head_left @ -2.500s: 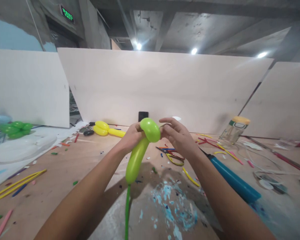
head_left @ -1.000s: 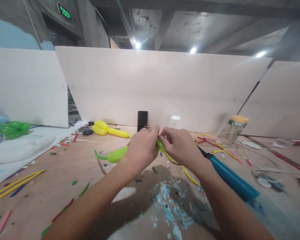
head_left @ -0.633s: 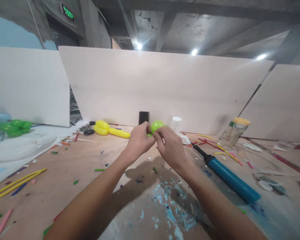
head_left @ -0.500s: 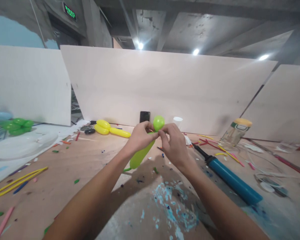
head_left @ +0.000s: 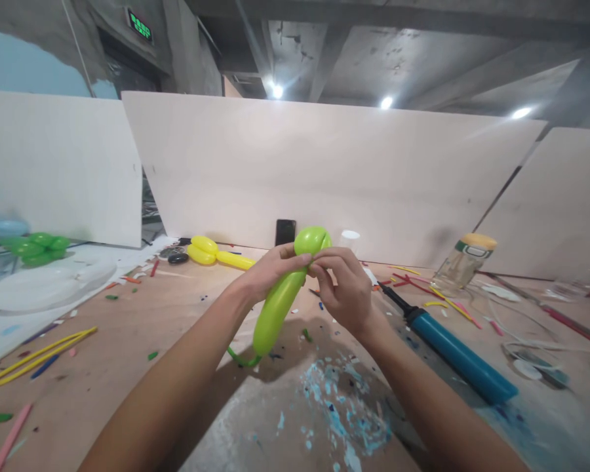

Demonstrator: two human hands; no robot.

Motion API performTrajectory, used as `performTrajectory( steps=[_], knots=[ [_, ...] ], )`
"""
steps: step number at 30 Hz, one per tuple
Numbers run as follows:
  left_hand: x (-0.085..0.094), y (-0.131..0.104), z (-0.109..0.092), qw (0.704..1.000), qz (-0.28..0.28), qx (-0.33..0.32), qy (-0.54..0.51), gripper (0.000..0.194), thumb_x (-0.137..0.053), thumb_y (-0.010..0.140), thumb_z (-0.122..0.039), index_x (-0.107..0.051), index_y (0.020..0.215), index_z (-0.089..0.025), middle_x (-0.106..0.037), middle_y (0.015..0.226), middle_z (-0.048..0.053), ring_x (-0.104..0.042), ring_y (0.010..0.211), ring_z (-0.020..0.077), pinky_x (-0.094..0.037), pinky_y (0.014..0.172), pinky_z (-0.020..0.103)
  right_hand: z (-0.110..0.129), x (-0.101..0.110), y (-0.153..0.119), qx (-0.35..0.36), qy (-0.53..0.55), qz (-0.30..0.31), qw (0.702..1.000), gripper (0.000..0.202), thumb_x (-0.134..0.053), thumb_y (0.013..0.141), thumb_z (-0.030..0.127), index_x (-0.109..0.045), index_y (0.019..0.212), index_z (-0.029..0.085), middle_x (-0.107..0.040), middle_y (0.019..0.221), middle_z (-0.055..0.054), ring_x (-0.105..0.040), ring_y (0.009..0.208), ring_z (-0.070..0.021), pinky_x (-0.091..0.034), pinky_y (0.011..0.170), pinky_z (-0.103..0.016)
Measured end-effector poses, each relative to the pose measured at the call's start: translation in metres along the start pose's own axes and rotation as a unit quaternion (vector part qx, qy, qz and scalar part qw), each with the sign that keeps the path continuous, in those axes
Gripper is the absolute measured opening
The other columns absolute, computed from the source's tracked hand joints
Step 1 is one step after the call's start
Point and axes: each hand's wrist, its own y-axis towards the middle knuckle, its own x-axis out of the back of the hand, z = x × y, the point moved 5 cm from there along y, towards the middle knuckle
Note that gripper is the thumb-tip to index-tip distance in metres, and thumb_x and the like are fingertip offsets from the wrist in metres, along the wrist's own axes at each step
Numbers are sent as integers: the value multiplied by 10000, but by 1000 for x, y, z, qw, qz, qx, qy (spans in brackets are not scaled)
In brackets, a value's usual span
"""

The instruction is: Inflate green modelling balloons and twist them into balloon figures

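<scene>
A lime-green modelling balloon [head_left: 279,311] is held up over the middle of the table. Its rounded bubble end rises above my fingers, and the long inflated part hangs down to the left, ending in a thin, uninflated green tail. My left hand [head_left: 274,265] is closed around the balloon just below the bubble. From the other side, my right hand [head_left: 343,282] pinches it at the same narrow spot. The fingers partly hide the place where they meet.
Behind my left wrist lies a twisted yellow balloon [head_left: 204,250]. A black phone [head_left: 285,231] leans on the white board [head_left: 324,164]. A blue hand pump [head_left: 459,354] and a yellow-lidded bottle [head_left: 462,262] are at right. Green balloons [head_left: 38,248] sit far left. Balloon scraps litter the table.
The bubble above my fingers looks wider and now shows a crease. The long part of the balloon hangs lower and more of it shows. Both hands stay pinched at nearly the same place.
</scene>
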Motion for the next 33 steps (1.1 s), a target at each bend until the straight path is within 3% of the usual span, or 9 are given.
performTrajectory(
  steps=[4, 11, 19, 21, 23, 26, 29, 33],
  knots=[
    [-2, 1, -8, 997, -20, -58, 40, 309, -682, 752, -350, -614, 979, -151, -627, 803, 27, -591, 718, 124, -447, 707, 270, -6, 5, 0, -18, -8, -20, 1000, 147, -503, 866, 85, -550, 917, 215, -601, 902, -75, -581, 894, -192, -500, 807, -361],
    [-8, 1, -14, 992, -50, -99, 55, 275, -664, 754, -325, -562, 945, -156, -603, 727, -6, -569, 632, 112, -427, 636, 254, -10, 12, 6, -10, -117, -29, 993, 56, -531, 863, 146, -531, 880, 200, -604, 1001, -108, -523, 1002, -244, -443, 887, -437],
    [-15, -5, -21, 983, -48, -107, 143, 254, -683, 714, -229, -571, 920, -132, -652, 886, 48, -617, 771, 137, -480, 704, 263, -13, 10, 4, -26, -128, -7, 991, 64, -486, 885, 153, -526, 871, 201, -601, 792, -69, -550, 795, -216, -468, 738, -372],
    [-13, -5, -21, 982, -42, -103, 150, 262, -673, 715, -219, -583, 944, -128, -652, 894, 55, -619, 773, 141, -490, 713, 274, -11, 11, 5, -32, -116, -13, 993, 56, -512, 874, 159, -549, 873, 202, -590, 859, -81, -554, 863, -223, -473, 787, -392],
    [-12, -5, -20, 983, -35, -100, 147, 265, -655, 715, -201, -593, 962, -128, -650, 872, 47, -615, 749, 136, -495, 715, 283, -10, 12, 7, -59, -86, -21, 994, 41, -543, 859, 182, -578, 872, 199, -552, 1068, -122, -526, 1041, -249, -454, 881, -433],
    [-10, -4, -18, 986, -29, -95, 135, 268, -627, 691, -153, -605, 956, -132, -644, 819, 27, -600, 694, 121, -494, 695, 278, -11, 9, 10, -147, 11, 3, 989, 37, -568, 850, 227, -597, 854, 204, -423, 1340, -120, -439, 1227, -273, -403, 976, -469],
    [-6, -3, -17, 986, -52, -91, 128, 246, -612, 659, -127, -609, 904, -130, -627, 726, 6, -581, 631, 115, -483, 637, 259, -17, -1, 9, -256, 181, 28, 949, 87, -569, 853, 292, -548, 820, 214, -511, 1282, -91, -512, 1160, -243, -455, 917, -430],
    [-2, -2, -15, 988, -77, -71, 115, 225, -604, 651, -143, -605, 876, -128, -609, 649, -2, -562, 562, 111, -464, 575, 246, -34, -8, 1, -382, 375, 0, 845, 321, -658, 781, 326, -437, 1002, 254, -619, 1023, -52, -608, 950, -198, -502, 813, -380]
  ],
)
